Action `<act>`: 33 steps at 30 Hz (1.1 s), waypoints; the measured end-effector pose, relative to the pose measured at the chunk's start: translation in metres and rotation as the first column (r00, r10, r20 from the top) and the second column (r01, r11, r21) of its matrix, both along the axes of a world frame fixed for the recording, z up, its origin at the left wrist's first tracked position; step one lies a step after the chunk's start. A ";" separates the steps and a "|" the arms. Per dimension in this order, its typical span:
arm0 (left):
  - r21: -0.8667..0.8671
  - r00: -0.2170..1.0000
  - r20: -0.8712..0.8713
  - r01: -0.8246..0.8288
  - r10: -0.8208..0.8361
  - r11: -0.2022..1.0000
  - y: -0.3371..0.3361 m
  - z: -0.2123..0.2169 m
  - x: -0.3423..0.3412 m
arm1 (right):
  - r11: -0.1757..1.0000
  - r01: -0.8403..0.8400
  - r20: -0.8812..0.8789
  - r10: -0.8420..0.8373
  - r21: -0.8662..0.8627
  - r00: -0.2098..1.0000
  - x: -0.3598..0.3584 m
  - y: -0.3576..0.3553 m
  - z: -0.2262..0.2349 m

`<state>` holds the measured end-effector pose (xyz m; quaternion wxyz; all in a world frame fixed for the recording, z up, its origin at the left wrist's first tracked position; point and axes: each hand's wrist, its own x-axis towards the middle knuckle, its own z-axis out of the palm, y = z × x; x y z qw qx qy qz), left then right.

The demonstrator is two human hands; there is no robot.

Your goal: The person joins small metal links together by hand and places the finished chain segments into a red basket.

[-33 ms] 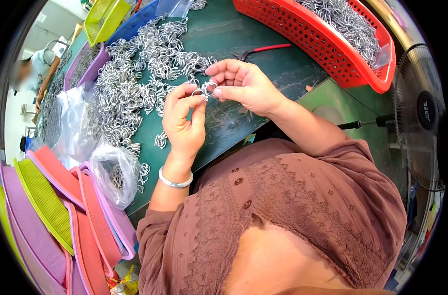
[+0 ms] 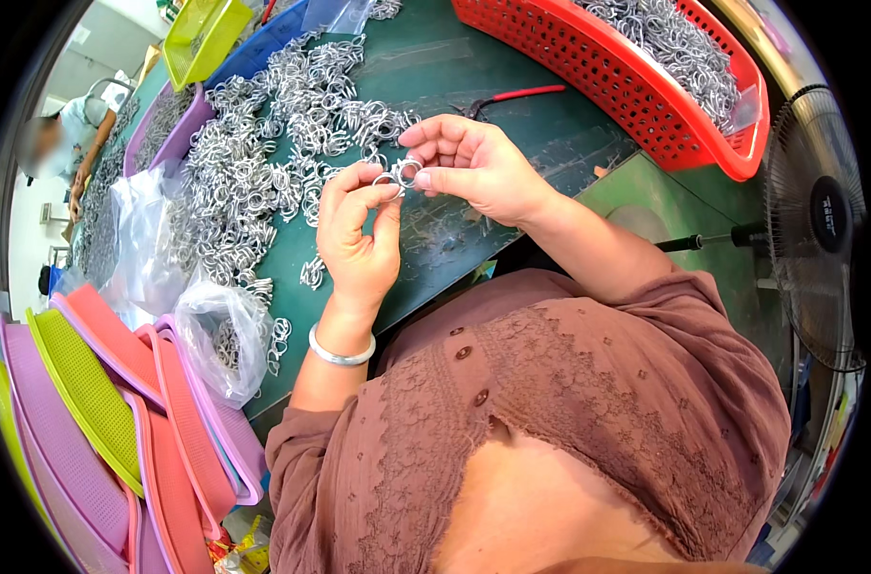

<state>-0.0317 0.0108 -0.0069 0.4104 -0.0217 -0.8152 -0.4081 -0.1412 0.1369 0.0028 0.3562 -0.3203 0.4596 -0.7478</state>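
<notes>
Over the green tabletop [image 2: 454, 253], my left hand [image 2: 362, 230] pinches a small silver metal ring [image 2: 385, 180] between thumb and forefinger. My right hand [image 2: 483, 172] has thumb and fingers closed on a linked metal ring piece [image 2: 409, 169], right beside the first. The two pieces seem to meet between my fingertips; whether they are joined I cannot tell. Just beyond my hands spreads a large pile of similar linked rings [image 2: 230, 177]. A few loose ones [image 2: 312, 273] lie left of my left wrist, which wears a silver bangle [image 2: 341, 358].
Red-handled pliers [image 2: 526, 93] lie beyond my right hand. A red basket [image 2: 627, 86] full of rings stands far right, a black fan [image 2: 818, 220] at right. Stacked plastic baskets [image 2: 86, 402] and a clear bag [image 2: 220, 335] crowd the left. Another person [image 2: 81, 134] sits far left.
</notes>
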 end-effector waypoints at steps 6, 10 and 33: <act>0.403 0.999 0.018 0.037 -0.048 0.915 0.010 0.001 -0.002 | 0.997 0.029 -0.074 -0.034 -0.070 0.997 0.001 -0.001 -0.002; 0.014 0.996 0.075 0.040 -0.041 0.999 -0.001 -0.003 -0.001 | 0.994 0.037 -0.170 -0.054 -0.105 0.984 0.001 0.001 -0.003; 0.296 0.960 0.206 0.121 -0.187 0.948 -0.002 -0.012 0.002 | 0.984 0.144 -0.424 -0.175 -0.103 0.888 0.003 0.002 -0.007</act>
